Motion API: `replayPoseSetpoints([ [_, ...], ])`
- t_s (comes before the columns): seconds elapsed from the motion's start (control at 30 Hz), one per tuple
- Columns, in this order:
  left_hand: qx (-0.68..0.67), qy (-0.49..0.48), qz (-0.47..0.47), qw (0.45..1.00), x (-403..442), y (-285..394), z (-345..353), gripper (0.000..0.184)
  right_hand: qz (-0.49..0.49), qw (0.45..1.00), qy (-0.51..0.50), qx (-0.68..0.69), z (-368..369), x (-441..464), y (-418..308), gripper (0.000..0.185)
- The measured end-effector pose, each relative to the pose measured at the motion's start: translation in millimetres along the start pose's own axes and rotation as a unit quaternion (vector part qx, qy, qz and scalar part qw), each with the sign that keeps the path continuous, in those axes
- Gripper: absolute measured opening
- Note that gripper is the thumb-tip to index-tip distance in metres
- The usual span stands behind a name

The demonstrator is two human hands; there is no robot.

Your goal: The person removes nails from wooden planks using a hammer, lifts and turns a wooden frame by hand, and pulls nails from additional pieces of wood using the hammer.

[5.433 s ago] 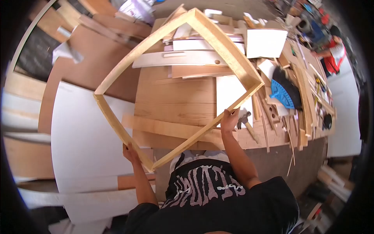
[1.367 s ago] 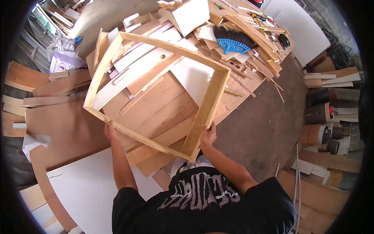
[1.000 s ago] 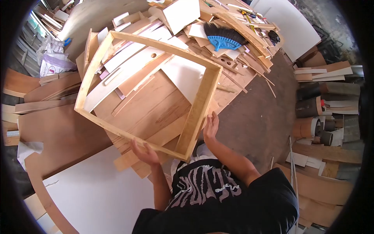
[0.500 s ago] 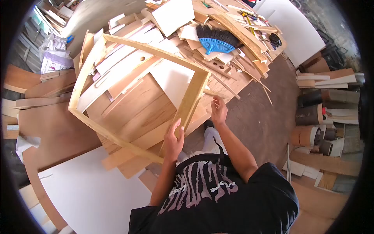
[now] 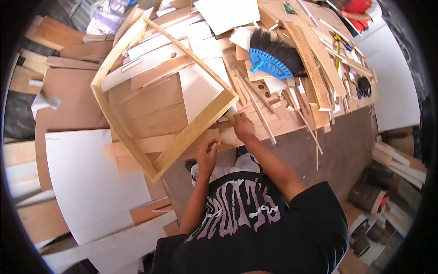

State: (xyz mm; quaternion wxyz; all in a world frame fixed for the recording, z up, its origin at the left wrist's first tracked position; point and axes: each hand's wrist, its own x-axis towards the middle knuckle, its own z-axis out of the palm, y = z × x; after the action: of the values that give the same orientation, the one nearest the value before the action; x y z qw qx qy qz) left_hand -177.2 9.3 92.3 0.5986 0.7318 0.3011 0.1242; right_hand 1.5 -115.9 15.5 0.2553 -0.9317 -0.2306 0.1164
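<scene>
The rectangular wooden frame (image 5: 194, 132) lies tilted over the worktable, free of both hands. Just beyond its right corner, my right hand (image 5: 244, 128) is closed around a wooden handle (image 5: 230, 117), which matches the hammer seen earlier; its head is hidden behind the frame. My left hand (image 5: 207, 158) hovers near the table's front edge, to the right of the frame's near side, fingers apart and slightly curled, holding nothing. Inside the frame show a white panel (image 5: 200, 89) and a brown wooden board (image 5: 155, 109).
A blue brush (image 5: 269, 64) with black bristles rests among wood strips on the right. Tools (image 5: 342, 43) lie farther right. A person in red (image 5: 358, 13) is at the upper right. A large white sheet (image 5: 91, 178) stands at the left, and offcuts (image 5: 392, 160) sit at lower right.
Both hands have let go of the frame. My right hand has closed on the handle, while my left has moved right, away from the frame. The camera view has turned.
</scene>
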Motion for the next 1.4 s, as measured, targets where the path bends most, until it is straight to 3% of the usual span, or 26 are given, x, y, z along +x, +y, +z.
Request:
replayPoseSetpoints([
  [0.17, 0.027, 0.009, -0.016, 0.999, -2, -16, 28, 0.027, 0.032, 0.996, -0.081, 0.003, -13, -13, 8, 0.039],
  [0.33, -0.063, 0.015, -0.024, 0.998, 0, -36, 58, 0.028, 0.014, 0.991, -0.134, 0.011, -61, -38, 29, 0.038],
  [0.4, -0.033, 0.021, -0.022, 0.999, -2, -28, 58, 0.027, -0.107, 0.993, -0.033, 0.023, -57, -55, 53, 0.035],
  [0.53, 0.081, 0.055, -0.001, 0.995, -16, -28, 29, 0.025, -0.097, 0.993, 0.006, 0.063, -63, -81, 88, 0.033],
  [0.67, 0.022, 0.175, -0.041, 0.983, -40, -47, 1, 0.024, -0.137, 0.979, -0.044, 0.147, -135, -85, 57, 0.032],
  [0.87, -0.005, 0.335, -0.052, 0.941, -77, -57, -56, 0.023, -0.175, 0.952, -0.14, 0.207, -132, -82, -17, 0.036],
  [0.97, 0.004, 0.445, -0.093, 0.891, -84, -61, -87, 0.03, -0.234, 0.925, -0.188, 0.232, -119, -68, -73, 0.034],
  [1.03, 0.105, 0.537, -0.133, 0.827, -83, -75, -109, 0.048, -0.261, 0.913, -0.213, 0.229, -111, -58, -113, 0.033],
  [1.07, 0.097, 0.548, -0.139, 0.819, -81, -79, -117, 0.048, -0.273, 0.905, -0.228, 0.234, -106, -55, -130, 0.033],
  [1.13, 0.042, 0.605, -0.21, 0.767, -72, -79, -140, 0.065, -0.301, 0.894, -0.237, 0.23, -87, -45, -159, 0.034],
  [1.17, 0.036, 0.61, -0.214, 0.762, -68, -79, -150, 0.065, -0.322, 0.892, -0.236, 0.213, -80, -42, -172, 0.034],
  [1.2, -0.196, 0.582, -0.295, 0.732, -62, -76, -158, 0.068, -0.343, 0.889, -0.233, 0.193, -74, -40, -185, 0.035],
  [1.23, -0.418, 0.517, -0.354, 0.658, -54, -74, -163, 0.071, -0.35, 0.887, -0.237, 0.185, -68, -37, -198, 0.035],
  [1.27, -0.428, 0.518, -0.352, 0.652, -45, -77, -165, 0.071, -0.342, 0.888, -0.254, 0.174, -60, -34, -210, 0.036],
  [1.33, -0.508, 0.429, -0.36, 0.654, -34, -93, -162, 0.065, -0.335, 0.887, -0.275, 0.156, -47, -32, -233, 0.038],
  [1.4, -0.501, 0.432, -0.336, 0.671, -22, -129, -148, 0.058, -0.335, 0.888, -0.27, 0.161, -38, -32, -252, 0.038],
])
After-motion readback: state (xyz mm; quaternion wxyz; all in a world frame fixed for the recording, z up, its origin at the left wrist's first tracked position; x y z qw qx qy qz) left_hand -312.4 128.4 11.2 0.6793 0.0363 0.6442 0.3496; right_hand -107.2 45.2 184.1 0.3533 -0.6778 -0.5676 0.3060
